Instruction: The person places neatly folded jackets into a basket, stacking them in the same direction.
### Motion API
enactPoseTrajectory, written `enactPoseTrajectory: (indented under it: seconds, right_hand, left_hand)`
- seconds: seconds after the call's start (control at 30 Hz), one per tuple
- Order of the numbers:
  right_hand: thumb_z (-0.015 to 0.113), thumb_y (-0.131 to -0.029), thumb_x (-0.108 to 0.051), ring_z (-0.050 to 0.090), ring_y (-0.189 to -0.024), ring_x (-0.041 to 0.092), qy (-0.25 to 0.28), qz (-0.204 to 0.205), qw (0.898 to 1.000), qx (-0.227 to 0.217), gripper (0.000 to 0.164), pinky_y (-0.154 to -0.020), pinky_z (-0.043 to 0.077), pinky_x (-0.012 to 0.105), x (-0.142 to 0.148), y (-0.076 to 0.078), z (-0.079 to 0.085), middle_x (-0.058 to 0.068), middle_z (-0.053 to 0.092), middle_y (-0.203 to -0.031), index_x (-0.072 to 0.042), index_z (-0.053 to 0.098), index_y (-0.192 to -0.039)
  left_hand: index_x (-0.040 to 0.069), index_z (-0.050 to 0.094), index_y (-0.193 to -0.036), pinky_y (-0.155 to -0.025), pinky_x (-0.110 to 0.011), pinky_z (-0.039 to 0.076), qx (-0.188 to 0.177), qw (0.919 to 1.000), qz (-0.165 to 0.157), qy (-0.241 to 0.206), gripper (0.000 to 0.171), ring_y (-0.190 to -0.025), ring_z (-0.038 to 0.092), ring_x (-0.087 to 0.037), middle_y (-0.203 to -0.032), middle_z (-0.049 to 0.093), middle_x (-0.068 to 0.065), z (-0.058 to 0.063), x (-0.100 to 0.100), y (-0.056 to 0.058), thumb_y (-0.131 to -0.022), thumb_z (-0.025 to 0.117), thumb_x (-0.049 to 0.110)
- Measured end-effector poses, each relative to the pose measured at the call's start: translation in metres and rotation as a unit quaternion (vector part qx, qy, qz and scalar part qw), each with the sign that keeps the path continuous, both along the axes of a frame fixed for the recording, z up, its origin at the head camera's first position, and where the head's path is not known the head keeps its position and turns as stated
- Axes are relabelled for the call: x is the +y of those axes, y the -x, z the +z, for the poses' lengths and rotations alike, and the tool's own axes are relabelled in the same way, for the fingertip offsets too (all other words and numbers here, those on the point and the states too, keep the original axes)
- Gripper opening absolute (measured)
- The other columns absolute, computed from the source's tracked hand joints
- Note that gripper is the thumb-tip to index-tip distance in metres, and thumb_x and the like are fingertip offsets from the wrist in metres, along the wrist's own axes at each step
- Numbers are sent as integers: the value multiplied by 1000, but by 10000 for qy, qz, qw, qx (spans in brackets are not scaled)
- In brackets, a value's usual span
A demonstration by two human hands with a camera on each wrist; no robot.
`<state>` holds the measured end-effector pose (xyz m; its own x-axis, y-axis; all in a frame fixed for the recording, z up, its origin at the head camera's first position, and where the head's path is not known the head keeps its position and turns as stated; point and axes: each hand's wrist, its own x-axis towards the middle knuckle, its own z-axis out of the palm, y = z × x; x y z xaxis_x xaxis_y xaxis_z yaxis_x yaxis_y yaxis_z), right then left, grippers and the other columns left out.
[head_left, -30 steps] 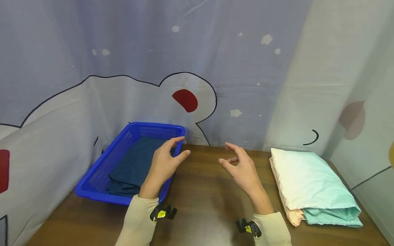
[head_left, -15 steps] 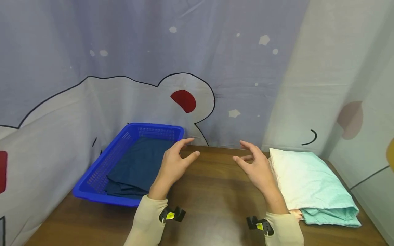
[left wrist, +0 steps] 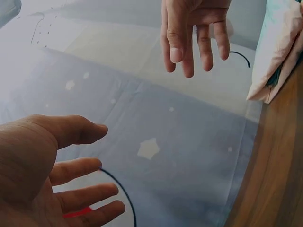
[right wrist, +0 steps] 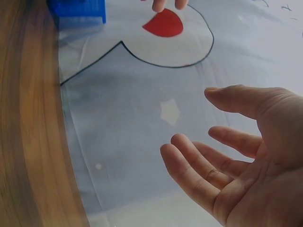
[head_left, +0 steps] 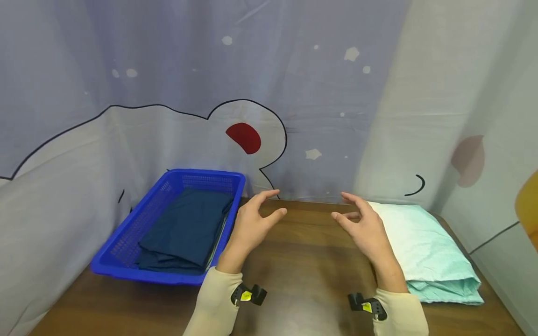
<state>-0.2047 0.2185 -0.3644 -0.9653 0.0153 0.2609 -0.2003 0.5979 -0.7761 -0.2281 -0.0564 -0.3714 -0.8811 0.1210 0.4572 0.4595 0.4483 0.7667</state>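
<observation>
Fingers spread, loosely bent and holding nothing, your left hand (head_left: 254,224) and right hand (head_left: 370,233) have shifted away from the rectangular blue plastic basket (head_left: 168,278), bringing you nearer the folded mint-and-cream fabric (head_left: 426,247) on the brown wooden table (head_left: 302,261).

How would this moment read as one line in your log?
left hand: holds nothing | right hand: holds nothing | navy folded cloth: in blue plastic basket | mint-green folded fabric: on wood-grain table

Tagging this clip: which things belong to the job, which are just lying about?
Likely job:
blue basket, near the left hand
dark folded cloth inside it
pale folded cloth near the right hand

Likely just background:
wooden table
printed curtain
wristbands
</observation>
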Motion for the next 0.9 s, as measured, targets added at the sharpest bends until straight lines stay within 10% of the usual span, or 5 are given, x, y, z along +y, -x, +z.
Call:
enactPoseTrajectory:
  seconds: [0.9]
  right_hand:
    - [70,-103,-40,65,-122,42,-504,-463,9976,-103,68,-86,55,51,55,-14,-2,22,52,-154,-6,47,-158]
  left_hand:
    - [15,70,-140,-108,-50,48,-454,9964,-604,-391,50,-132,60,-29,-141,68,-6,-12,67,5,-93,81,27]
